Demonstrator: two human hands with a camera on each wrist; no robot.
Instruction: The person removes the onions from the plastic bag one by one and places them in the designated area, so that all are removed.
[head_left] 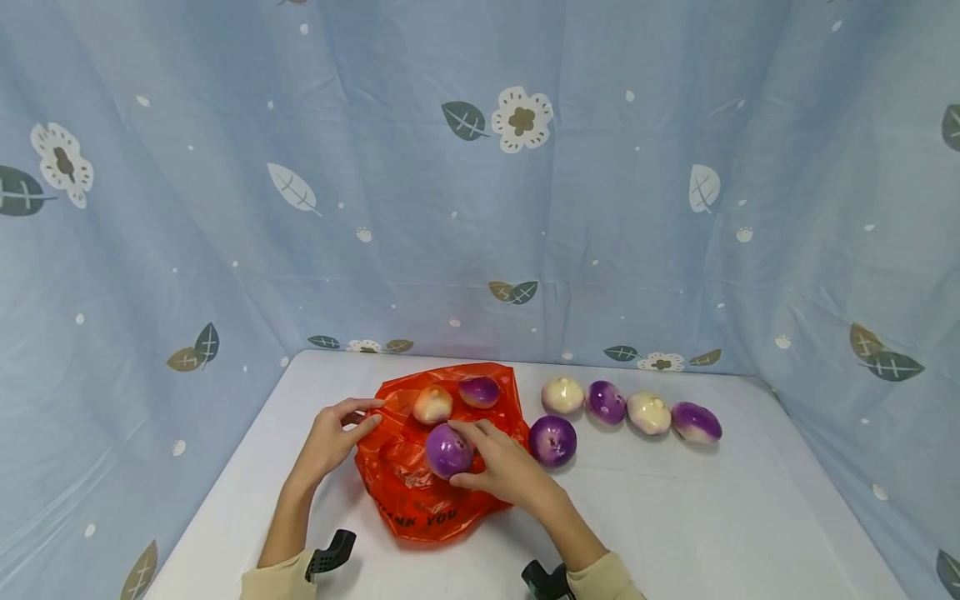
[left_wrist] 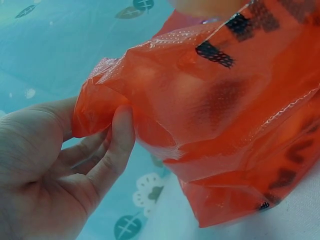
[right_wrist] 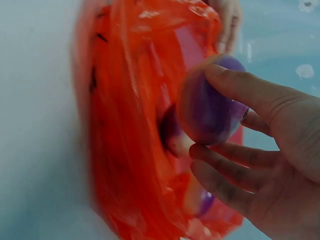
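- Held a round purple vegetable (head_left: 448,451) over the red plastic bag (head_left: 408,483), near its middle in the head view; could not tell if touching the plastic or apart from it.
- Gripped this vegetable with the right hand (head_left: 513,473), thumb on one side and fingers on the other.
- Pinched the left edge of the bag with the left hand (head_left: 330,442), a fold of thin plastic between thumb and fingers.
- Saw inside the spread bag two more vegetables: a pale one (head_left: 432,405) just behind the held one, and a darker purple one (head_left: 478,392) farther back and to the right.
- Read on the near side of the bag some black letters (head_left: 426,519), ending with "YOU".
- Found just beside the bag, at its right, a large purple vegetable (head_left: 552,441), on the white surface (head_left: 720,508).
- Counted behind it and rightward a row of four: pale (head_left: 562,396), purple (head_left: 606,402), pale (head_left: 649,413), then purple with white (head_left: 696,422).
- Noticed light beige sleeves (head_left: 281,581) and a black device (head_left: 332,552) at each wrist.
- Saw around the surface a blue curtain (head_left: 420,217), printed with flowers and leaves.
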